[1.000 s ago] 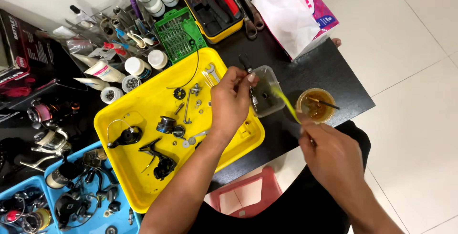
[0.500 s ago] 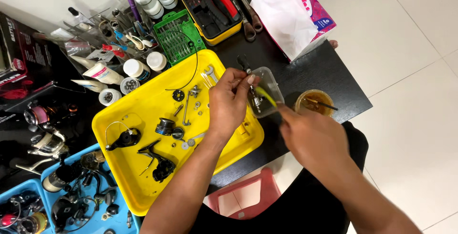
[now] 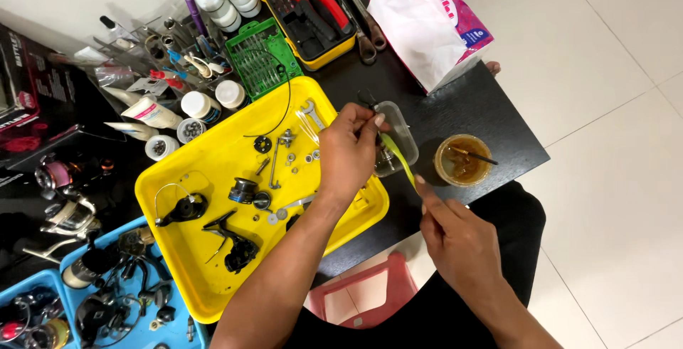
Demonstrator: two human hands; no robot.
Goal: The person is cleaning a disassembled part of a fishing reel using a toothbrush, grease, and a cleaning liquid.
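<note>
Clear tub [image 3: 400, 135], at the yellow tray's [image 3: 213, 171] right edge on the desk: my left hand [image 3: 348, 151] pinches a small part over it; my right hand [image 3: 455, 239], nearer me, grips a green brush [image 3: 398, 158], handle slanting up-left, tip at the tub.

Pink tissue pkg [image 3: 434, 18] top right; black box [image 3: 25, 82] far left.

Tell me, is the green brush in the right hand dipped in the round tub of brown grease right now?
No, the green brush in the right hand points into the clear container, apart from the tub of brown grease.
</note>
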